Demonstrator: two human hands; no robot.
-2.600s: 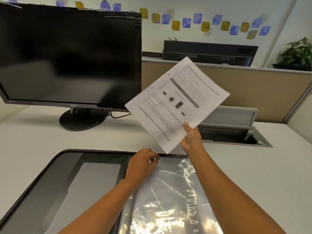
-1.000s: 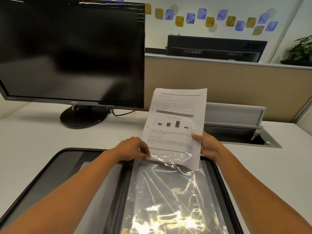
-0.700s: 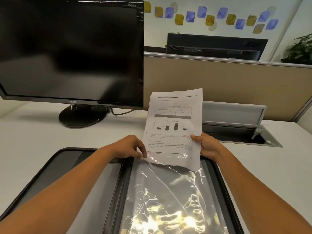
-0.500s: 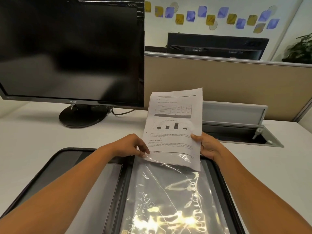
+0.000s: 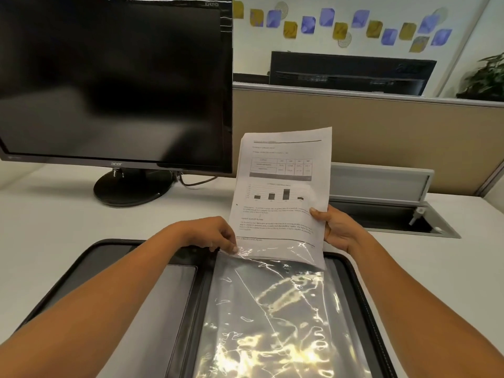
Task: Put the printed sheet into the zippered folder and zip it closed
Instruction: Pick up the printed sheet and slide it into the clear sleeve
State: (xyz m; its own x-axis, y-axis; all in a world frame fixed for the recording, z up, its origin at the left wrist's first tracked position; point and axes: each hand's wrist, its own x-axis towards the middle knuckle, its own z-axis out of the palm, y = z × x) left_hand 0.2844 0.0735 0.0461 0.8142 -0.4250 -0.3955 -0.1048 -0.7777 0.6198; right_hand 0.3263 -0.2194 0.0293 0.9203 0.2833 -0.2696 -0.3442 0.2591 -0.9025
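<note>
On the near part of the white desk [image 5: 54, 214], the zippered folder [image 5: 90, 248] lies open and flat, with its dark rim running round both halves. Left half: a grey inner panel. Right half: a clear plastic sleeve [image 5: 272, 309], crinkled and full of glare.

The printed sheet [image 5: 281, 192] stands nearly upright over the folder's far edge, print facing the camera (a table, a small bar chart, blocks of text too small to read). Its lowest strip sits under the sleeve's shiny top edge, and the rest stands clear above it.

The left hand [image 5: 210, 233] has its fingers curled down and pinches the sleeve's far left corner, just beside the sheet's lower left corner. The right hand [image 5: 336, 227] grips the sheet's right edge low down, thumb on the printed face and fingers behind the paper.

Far left, a dark monitor [image 5: 114, 77] stands on a round black base, with a cable trailing from behind it. Far right, a grey cable hatch [image 5: 395, 214] is set into the desk with its lid raised. Behind that runs a tan partition [image 5: 381, 126], with a second monitor [image 5: 349, 72] beyond it and a leafy plant [image 5: 488, 77] at the right edge.
</note>
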